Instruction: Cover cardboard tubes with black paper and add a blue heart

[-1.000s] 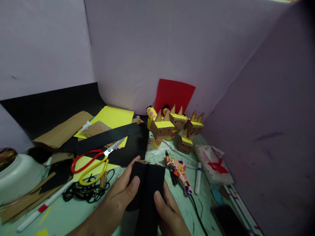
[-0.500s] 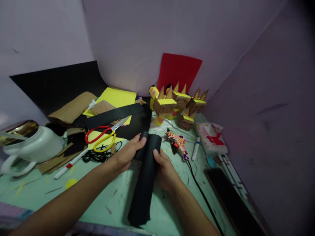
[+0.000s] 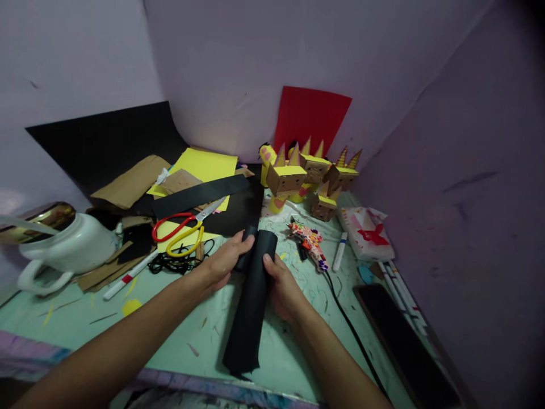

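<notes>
A long black paper roll (image 3: 251, 307) slants over the table's front middle, and my right hand (image 3: 284, 284) is closed on its upper right side, thumb on top. My left hand (image 3: 227, 258) grips a shorter black roll (image 3: 247, 250) that lies against the long one's upper left side. Red and yellow scissors (image 3: 189, 227) rest on yellow paper left of my hands, with tangled black cord (image 3: 176, 261) below them. A patterned glue gun (image 3: 311, 245) lies right of the rolls.
Several yellow and brown horned box figures (image 3: 287, 180) stand behind, before a red sheet (image 3: 313, 119). A white teapot (image 3: 80, 244) is at left. A dark phone (image 3: 404, 341), a marker (image 3: 339, 251) and a white packet (image 3: 367, 233) lie at right.
The whole view has shifted slightly, showing more of the table's front edge. Both hands keep their hold on the black rolls, and the long roll is a little more upright.
</notes>
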{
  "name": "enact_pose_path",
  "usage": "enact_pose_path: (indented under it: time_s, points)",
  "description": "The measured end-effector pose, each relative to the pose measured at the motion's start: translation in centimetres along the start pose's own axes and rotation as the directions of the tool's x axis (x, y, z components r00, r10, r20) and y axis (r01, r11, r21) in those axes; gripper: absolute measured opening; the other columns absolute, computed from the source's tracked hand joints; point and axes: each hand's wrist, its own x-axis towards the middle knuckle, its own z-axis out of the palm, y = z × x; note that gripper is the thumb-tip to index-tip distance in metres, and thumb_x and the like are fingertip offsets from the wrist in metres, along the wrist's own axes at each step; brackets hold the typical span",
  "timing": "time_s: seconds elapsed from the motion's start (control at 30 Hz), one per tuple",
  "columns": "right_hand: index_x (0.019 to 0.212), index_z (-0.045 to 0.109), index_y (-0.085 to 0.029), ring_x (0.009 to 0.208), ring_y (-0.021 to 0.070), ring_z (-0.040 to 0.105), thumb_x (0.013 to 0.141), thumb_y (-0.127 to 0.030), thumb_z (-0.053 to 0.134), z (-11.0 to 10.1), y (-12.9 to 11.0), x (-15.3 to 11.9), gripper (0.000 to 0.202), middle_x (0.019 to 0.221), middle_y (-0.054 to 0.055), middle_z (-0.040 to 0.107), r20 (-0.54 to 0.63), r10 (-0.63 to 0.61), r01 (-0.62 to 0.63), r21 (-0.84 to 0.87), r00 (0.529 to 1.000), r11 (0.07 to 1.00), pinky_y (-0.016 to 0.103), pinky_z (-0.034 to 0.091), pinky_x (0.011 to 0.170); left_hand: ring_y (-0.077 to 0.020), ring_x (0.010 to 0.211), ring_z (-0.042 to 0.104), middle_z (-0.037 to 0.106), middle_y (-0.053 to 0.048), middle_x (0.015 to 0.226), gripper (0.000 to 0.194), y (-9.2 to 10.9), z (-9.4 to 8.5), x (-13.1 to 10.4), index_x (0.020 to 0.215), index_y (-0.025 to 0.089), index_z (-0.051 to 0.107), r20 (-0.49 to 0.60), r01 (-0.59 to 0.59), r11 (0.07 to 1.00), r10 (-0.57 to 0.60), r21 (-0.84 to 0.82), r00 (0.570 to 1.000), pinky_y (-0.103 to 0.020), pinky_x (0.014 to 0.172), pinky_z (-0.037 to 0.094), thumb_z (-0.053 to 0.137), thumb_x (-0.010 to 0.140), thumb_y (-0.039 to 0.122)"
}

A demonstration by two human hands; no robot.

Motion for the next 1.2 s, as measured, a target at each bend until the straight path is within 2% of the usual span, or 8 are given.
enact_pose_path:
  time_s: [0.17,0.33,0.53,0.83,0.97,1.07,1.13,1.2]
  points:
    - [0.101,0.060,-0.021,0.078,0.0219,0.066,0.075,-0.040,0.070,0.0,0.1,-0.2,0.033,0.082,0.002,0.070,0.006,0.005,-0.005,0.003,1.000,1.000,0.035,0.052,0.076,-0.0286,0.122,0.051,0.061,-0.012,0.125,0.057,0.2,0.2,-0.5,0.120,0.016,0.053,-0.022,0.005,1.000,-0.005,0.018,1.000,-0.042,0.102,0.038,0.062,0.074,0.049]
    - [0.110,0.058,-0.023,0.081,0.0220,0.067,0.074,-0.041,0.071,0.3,0.3,-0.6,0.042,0.090,0.002,0.072,0.035,-0.026,0.025,0.028,0.999,0.999,0.034,0.054,0.073,-0.0303,0.122,0.049,0.057,-0.013,0.130,0.063,0.5,0.3,-1.3,0.129,0.015,0.045,-0.007,-0.032,0.998,0.033,0.057,0.999,-0.044,0.099,0.040,0.060,0.076,0.046]
    - [0.123,0.051,-0.026,0.093,0.0232,0.066,0.073,-0.041,0.074,0.3,0.7,-0.7,0.057,0.095,0.003,0.071,0.046,-0.052,0.048,0.088,0.998,0.995,0.035,0.052,0.082,-0.0314,0.123,0.047,0.055,-0.013,0.128,0.074,0.5,0.0,-1.8,0.130,0.014,0.038,0.043,-0.215,0.894,0.215,0.393,0.976,-0.041,0.102,0.038,0.069,0.066,0.037]
    - [0.137,0.040,-0.032,0.105,0.0272,0.062,0.074,-0.046,0.068,1.2,0.2,-1.5,0.070,0.116,0.004,0.066,0.087,-0.027,0.016,0.120,0.996,0.993,0.042,0.048,0.090,-0.0270,0.108,0.057,0.061,-0.009,0.117,0.068,2.1,0.1,-2.1,0.125,0.014,0.043,0.093,-0.242,0.798,0.229,0.552,0.969,-0.038,0.093,0.045,0.067,0.063,0.028]
    - [0.133,0.047,-0.027,0.117,0.0282,0.054,0.076,-0.048,0.065,1.7,-0.7,-2.2,0.063,0.123,0.006,0.062,0.107,-0.049,0.054,-0.042,0.993,0.998,0.043,0.042,0.098,-0.0227,0.095,0.063,0.067,-0.004,0.105,0.068,3.2,0.1,-2.9,0.126,0.017,0.044,0.067,-0.237,0.698,0.262,0.676,0.963,-0.034,0.084,0.051,0.063,0.061,0.017]
    - [0.130,0.048,-0.024,0.120,0.0269,0.050,0.071,-0.047,0.070,1.1,-2.9,-3.5,0.067,0.133,0.008,0.054,-0.031,-0.234,0.212,-0.327,0.972,0.921,0.040,0.040,0.097,-0.0204,0.103,0.063,0.066,-0.002,0.115,0.069,3.6,0.1,-4.0,0.131,0.024,0.041,0.152,-0.315,0.567,0.315,0.761,0.937,-0.032,0.088,0.051,0.060,0.065,0.015]
    - [0.126,0.049,-0.025,0.108,0.0251,0.055,0.069,-0.043,0.072,0.3,-4.8,-4.7,0.064,0.131,0.008,0.053,-0.122,-0.450,0.317,-0.549,0.885,0.773,0.037,0.044,0.089,-0.0192,0.108,0.062,0.064,0.000,0.121,0.071,3.7,0.0,-4.7,0.134,0.029,0.037,0.259,-0.411,0.400,0.382,0.819,0.887,-0.031,0.092,0.051,0.058,0.068,0.013]
    - [0.113,0.056,-0.025,0.093,0.0213,0.057,0.073,-0.039,0.069,-0.6,-6.3,-6.1,0.044,0.116,0.007,0.060,-0.128,-0.580,0.346,-0.693,0.804,0.633,0.032,0.047,0.077,-0.0181,0.107,0.063,0.064,0.000,0.122,0.071,3.9,0.0,-5.3,0.137,0.030,0.033,0.379,-0.507,0.199,0.455,0.839,0.806,-0.029,0.090,0.052,0.056,0.072,0.013]
